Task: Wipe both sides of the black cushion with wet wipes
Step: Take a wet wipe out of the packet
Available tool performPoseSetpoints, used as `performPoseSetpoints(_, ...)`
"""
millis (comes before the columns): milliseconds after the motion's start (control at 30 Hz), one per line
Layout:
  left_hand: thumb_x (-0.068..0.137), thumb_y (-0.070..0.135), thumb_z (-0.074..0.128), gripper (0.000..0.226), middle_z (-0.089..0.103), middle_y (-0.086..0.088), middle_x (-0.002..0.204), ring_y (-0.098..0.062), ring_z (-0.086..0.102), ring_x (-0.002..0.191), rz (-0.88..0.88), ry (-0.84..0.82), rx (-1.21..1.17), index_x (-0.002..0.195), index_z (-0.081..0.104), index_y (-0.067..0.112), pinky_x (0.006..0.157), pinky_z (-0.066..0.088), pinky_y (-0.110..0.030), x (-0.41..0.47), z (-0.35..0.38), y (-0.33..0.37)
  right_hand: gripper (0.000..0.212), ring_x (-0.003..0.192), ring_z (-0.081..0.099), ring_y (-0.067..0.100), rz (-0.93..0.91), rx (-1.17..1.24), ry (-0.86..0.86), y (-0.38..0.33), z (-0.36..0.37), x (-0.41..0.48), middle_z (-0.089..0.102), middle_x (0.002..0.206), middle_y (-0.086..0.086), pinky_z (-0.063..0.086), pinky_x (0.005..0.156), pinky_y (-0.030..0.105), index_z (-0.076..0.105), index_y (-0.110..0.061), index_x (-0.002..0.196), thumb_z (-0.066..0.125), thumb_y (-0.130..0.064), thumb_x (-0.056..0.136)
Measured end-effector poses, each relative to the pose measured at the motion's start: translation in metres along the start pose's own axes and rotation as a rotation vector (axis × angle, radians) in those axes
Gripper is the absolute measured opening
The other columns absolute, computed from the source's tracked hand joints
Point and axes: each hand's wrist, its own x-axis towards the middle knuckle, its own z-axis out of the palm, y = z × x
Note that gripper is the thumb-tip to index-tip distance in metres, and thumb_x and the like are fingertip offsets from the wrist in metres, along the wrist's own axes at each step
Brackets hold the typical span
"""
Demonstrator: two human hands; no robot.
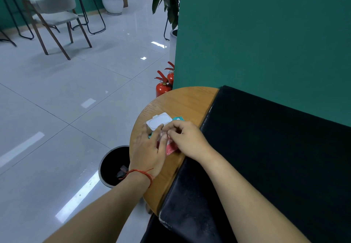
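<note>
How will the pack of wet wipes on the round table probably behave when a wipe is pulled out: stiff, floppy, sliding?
The wet wipes pack looks like soft film, so it probably bends rather than stays stiff. It seems light and may slide on the smooth wooden table; the left hand resting on it suggests so.

No readable text anywhere; the wet wipes pack print is too blurred.
</note>
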Motion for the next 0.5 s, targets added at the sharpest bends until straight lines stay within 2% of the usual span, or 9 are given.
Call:
performPoseSetpoints(100,0.107,0.061,0.018,0.057,0.03,-0.007,0.169,-0.021,0.018,0.158,-0.003,0.025,0.025,0.16,0.034,0.045,0.129,0.018,-0.047,0.001,-0.001,0.002,0.022,0.091,0.065,0.0,-0.069,-0.188,0.157,0.009,-0.01,0.005,0.071,0.1,-0.016,0.047,0.077,0.014,0.078,-0.03,0.102,0.066,-0.014,0.093)
performPoseSetpoints(200,0.111,0.053,0.022,0.052,0.028,-0.006,0.17,-0.021,0.017,0.159,-0.007,0.018,0.039,0.161,0.033,0.043,0.129,0.014,-0.044,0.0,-0.001,0.003,0.015,0.088,0.058,0.004,-0.127,-0.372,0.125,0.015,-0.017,0.013,0.063,0.095,-0.015,0.041,0.075,0.021,0.077,-0.032,0.094,0.071,-0.019,0.092)
performPoseSetpoints(333,0.112,0.049,0.022,0.051,0.027,-0.008,0.171,-0.022,0.016,0.159,-0.002,0.022,0.045,0.161,0.033,0.041,0.129,0.012,-0.042,-0.002,-0.003,0.006,0.014,0.095,0.055,0.012,-0.236,-0.624,0.019,0.009,-0.017,0.018,0.056,0.088,-0.018,0.039,0.076,0.029,0.078,-0.029,0.095,0.064,-0.029,0.097)
performPoseSetpoints(433,0.112,0.048,0.02,0.052,0.026,-0.008,0.171,-0.021,0.013,0.16,-0.002,0.019,0.034,0.161,0.033,0.04,0.128,0.007,-0.038,-0.001,-0.003,0.006,0.021,0.094,0.057,0.016,-0.3,-0.794,-0.033,0.001,-0.016,0.022,0.063,0.093,-0.011,0.044,0.067,0.034,0.078,-0.029,0.094,0.057,-0.031,0.099)
performPoseSetpoints(500,0.111,0.049,0.019,0.053,0.027,-0.009,0.171,-0.021,0.014,0.16,0.004,0.024,0.037,0.161,0.034,0.041,0.127,0.007,-0.037,-0.001,-0.002,0.004,0.024,0.089,0.059,0.018,-0.334,-0.897,-0.063,-0.006,-0.016,0.026,0.063,0.091,-0.008,0.036,0.058,0.03,0.075,-0.028,0.089,0.054,-0.029,0.1)
